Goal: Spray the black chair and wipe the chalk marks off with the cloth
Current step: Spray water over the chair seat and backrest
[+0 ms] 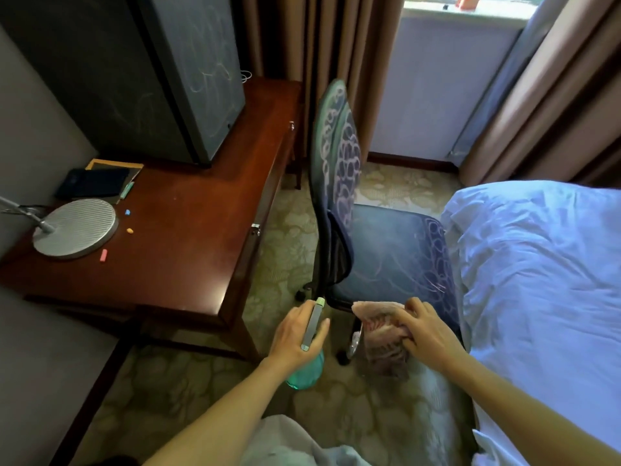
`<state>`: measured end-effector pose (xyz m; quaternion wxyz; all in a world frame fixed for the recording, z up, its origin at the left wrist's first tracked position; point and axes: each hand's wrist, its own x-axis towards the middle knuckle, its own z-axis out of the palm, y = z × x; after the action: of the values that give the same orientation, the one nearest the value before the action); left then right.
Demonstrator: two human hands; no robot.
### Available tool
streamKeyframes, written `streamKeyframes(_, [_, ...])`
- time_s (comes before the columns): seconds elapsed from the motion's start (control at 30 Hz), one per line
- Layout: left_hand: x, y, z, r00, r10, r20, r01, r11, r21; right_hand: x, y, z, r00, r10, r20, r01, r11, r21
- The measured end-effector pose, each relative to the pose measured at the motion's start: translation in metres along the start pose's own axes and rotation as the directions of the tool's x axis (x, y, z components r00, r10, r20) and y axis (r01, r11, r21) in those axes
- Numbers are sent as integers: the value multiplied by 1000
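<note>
A spray bottle (311,334) is gripped in the left hand (295,334), the fingers wrapped round its neck and the grey head with its pale nozzle pointed forward toward the chair (379,250), while the green body hangs below the palm. Far off to the left of this hand, loose bits of chalk (103,255) lie on the counter (188,230) and need not be touched. Just ahead of both hands stands the chair, its backrest and seat covered in looping chalk marks (342,163). The step in hand is judged to be spraying, and it would be done best if the nozzle were raised and aimed squarely at the marked fabric, the mist laid lightly over the backrest first and then the seat, so that drips run down onto parts not yet wiped. The right hand (426,334) is closed on a bunched pinkish cloth (379,331), held at the near edge of the seat; it is better kept out of the spray until the surface is wetted. To the right of that hand, the bed (537,264) lies close beside the chair, so spray should be kept off the sheets.
</note>
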<state>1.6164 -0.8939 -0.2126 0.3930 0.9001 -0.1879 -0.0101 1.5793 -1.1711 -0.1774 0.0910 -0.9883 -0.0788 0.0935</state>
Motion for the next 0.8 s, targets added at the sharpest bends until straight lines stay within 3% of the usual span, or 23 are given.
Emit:
streamKeyframes(0.2, [2, 44, 41, 999, -5, 41, 4, 999, 40, -44, 51, 3, 996, 87, -33, -86, 996, 25])
streamKeyframes(0.3, [4, 58, 62, 998, -28, 51, 21, 990, 140, -62, 73, 8, 990, 136, -47, -134, 990, 44])
streamKeyframes(0.6, [6, 79, 97, 958, -202, 204, 149, 957, 249, -97, 107, 12, 974, 211, -80, -201, 973, 114])
streamKeyframes(0.8, [21, 70, 109, 964, -123, 238, 59, 964, 259, -99, 116, 7, 962, 251, -108, -241, 965, 99])
